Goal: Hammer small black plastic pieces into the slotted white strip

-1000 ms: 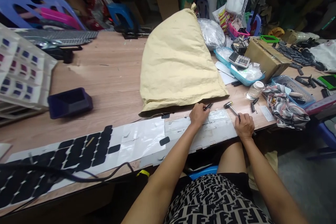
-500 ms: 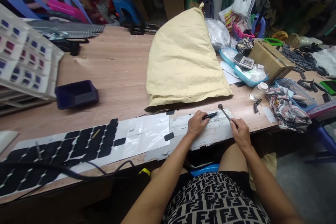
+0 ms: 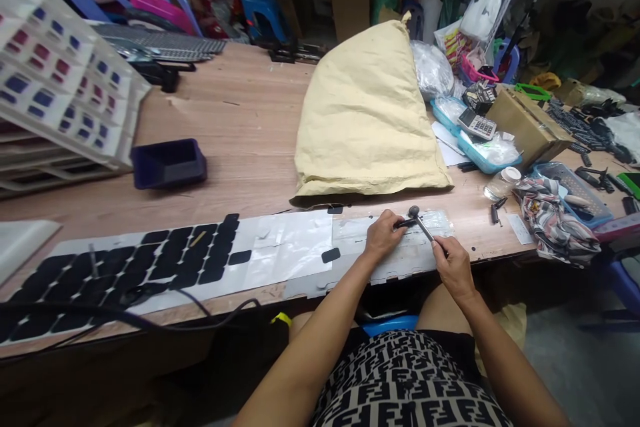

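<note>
Wood-grain worktop [image 3: 240, 127]: all the action at the near edge

A big pale-yellow sack [image 3: 370, 113] fills the middle, its bottom seam facing a grey-white board [image 3: 407, 263] along that edge. Over the board, the left hand [image 3: 384, 235] has its fingers closed in a pinch; the right hand [image 3: 454, 263], towards the board's right end, wraps a handle. That's the hammer [image 3: 424, 228], slanting leftward towards the far edge, its head over the free right end of a slim black part [image 3: 403, 223]; touching or just clear, can't tell. The part points rightward from the pinching left fingers, lying roughly along the near edge, left hand closer.
</note>
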A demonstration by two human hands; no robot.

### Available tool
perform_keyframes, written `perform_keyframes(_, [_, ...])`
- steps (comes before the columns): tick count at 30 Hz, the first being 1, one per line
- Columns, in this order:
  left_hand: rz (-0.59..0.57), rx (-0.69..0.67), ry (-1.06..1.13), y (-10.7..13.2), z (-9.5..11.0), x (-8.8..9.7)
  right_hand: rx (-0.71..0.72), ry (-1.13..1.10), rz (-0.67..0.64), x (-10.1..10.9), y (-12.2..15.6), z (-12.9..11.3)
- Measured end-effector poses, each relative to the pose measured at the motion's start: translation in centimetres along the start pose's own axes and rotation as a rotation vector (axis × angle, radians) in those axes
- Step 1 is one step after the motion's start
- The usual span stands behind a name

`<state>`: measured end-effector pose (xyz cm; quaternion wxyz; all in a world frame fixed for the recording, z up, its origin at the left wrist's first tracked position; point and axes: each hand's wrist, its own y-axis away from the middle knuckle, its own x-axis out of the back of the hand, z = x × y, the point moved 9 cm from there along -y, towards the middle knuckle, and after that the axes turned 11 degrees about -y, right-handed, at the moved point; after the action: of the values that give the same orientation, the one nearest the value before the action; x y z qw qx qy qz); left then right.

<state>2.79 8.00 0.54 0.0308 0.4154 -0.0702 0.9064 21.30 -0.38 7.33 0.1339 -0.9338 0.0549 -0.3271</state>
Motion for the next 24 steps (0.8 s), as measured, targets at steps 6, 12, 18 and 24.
perform_keyframes(6, [-0.014, 0.050, 0.024, -0.2, -0.1, 0.1, 0.021, 0.071, -0.050, -0.5, -0.2, 0.6])
perform_keyframes(12, [-0.020, 0.053, -0.002, -0.1, 0.0, 0.3, 0.041, 0.440, 0.202, 4.7, -3.4, 5.3])
perform_keyframes(18, [-0.006, 0.004, 0.041, -0.6, 0.2, 0.4, 0.009, 0.640, 0.303, 5.9, -4.2, 8.9])
perform_keyframes(24, [-0.091, -0.300, 0.281, 7.1, 3.0, 2.6, -0.015, 0.686, 0.304, 5.6, -4.0, 8.8])
